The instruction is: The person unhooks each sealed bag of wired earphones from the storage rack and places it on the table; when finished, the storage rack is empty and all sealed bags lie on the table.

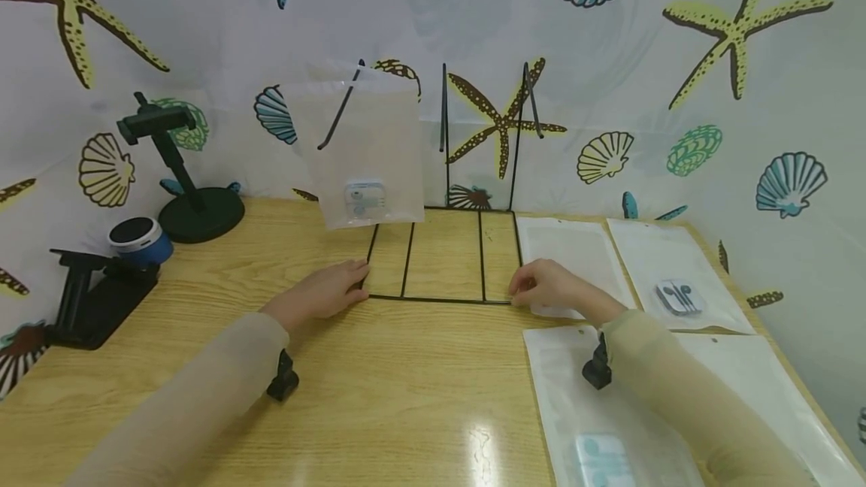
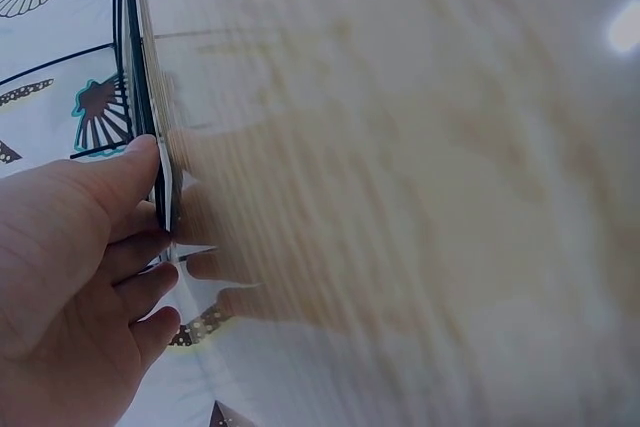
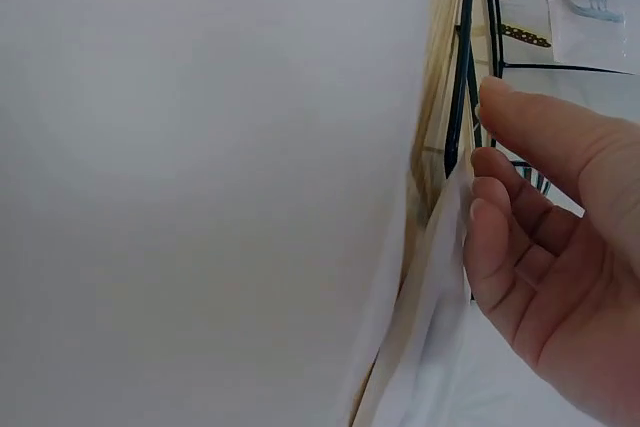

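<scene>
A black wire display rack (image 1: 440,300) stands on the table, its hooks rising at the back. My left hand (image 1: 325,290) pinches its front left corner; in the left wrist view the thumb lies on the dark rod and the other fingers are bent beside it. At the front right corner my right hand (image 1: 544,288) holds the rack with curled fingers, partly seen in the right wrist view. From the left hook hangs a clear bag (image 1: 365,149) with a small case of earphones (image 1: 365,200) at its bottom. Two other hooks carry nothing.
Several white bags lie on the right, one with boxed earphones (image 1: 679,297), another with a pale blue packet (image 1: 604,461) under my right forearm. On the left are a black phone stand (image 1: 199,213), a blue round speaker (image 1: 140,239) and a folded black stand (image 1: 101,299). Behind hangs a patterned cloth (image 1: 406,13).
</scene>
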A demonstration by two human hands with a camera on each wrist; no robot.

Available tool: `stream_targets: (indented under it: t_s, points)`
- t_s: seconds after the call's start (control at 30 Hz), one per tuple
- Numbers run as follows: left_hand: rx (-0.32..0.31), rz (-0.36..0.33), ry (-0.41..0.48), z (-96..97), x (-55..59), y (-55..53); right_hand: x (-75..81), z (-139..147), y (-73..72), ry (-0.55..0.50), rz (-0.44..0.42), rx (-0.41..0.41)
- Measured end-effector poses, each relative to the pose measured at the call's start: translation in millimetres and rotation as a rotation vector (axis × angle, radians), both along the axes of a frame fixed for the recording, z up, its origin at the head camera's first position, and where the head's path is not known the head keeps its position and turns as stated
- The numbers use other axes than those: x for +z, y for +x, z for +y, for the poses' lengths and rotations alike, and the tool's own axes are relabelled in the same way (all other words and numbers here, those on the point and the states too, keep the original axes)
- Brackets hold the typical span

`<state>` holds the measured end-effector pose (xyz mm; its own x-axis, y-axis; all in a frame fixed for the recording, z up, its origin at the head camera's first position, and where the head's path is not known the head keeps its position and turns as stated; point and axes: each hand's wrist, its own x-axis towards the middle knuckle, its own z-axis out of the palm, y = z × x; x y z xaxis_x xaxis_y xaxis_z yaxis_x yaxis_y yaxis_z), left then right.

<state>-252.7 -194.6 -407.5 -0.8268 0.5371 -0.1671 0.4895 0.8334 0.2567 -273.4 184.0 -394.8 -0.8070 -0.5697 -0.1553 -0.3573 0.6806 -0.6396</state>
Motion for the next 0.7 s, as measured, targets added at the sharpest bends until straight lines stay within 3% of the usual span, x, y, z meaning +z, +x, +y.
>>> stream_targets:
  t_s: [0.43,0.7]
  points:
    - [0.008,-0.006,0.043,-2.1,2.1,3.0,-2.8,-8.8,0.8,0.074,0.074,0.041]
    - [0.041,0.003,0.12,-21.8,-8.7,0.0,-3.0,-10.8,1.5,0.101,0.097,0.042]
